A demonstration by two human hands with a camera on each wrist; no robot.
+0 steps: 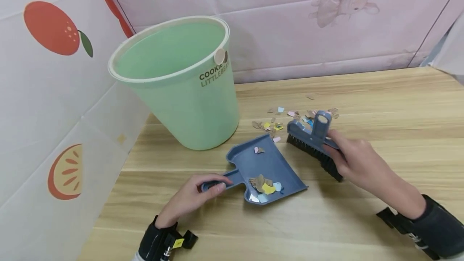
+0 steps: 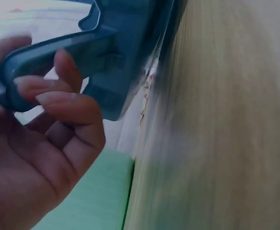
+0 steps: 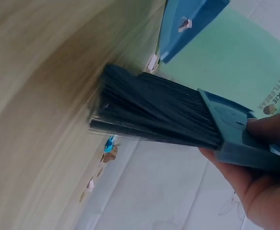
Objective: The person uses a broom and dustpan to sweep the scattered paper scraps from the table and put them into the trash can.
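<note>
Blue plastic forms both tools in use: a dustpan (image 1: 266, 164) and a hand brush (image 1: 314, 145), each resting on the light wooden tabletop (image 1: 398, 112). The left hand (image 1: 192, 198) grips the dustpan handle, fingers and thumb curled round it; the left wrist view confirms the fingers (image 2: 58, 96) wrapped over the handle end. The pan lies flat, its open lip facing the brush, and it contains a small heap of paper scraps (image 1: 264, 184) near the handle side plus one scrap nearer the back wall. The right hand (image 1: 357, 160) holds the brush by its back, fingers closed on the blue body, with the dark bristles (image 3: 149, 112) down on the table just right of the pan. More coloured paper scraps (image 1: 286, 117) lie scattered on the tabletop behind the brush and pan. A pale green bucket (image 1: 181, 79) stands upright at the left rear of the table, close to the pan.
</note>
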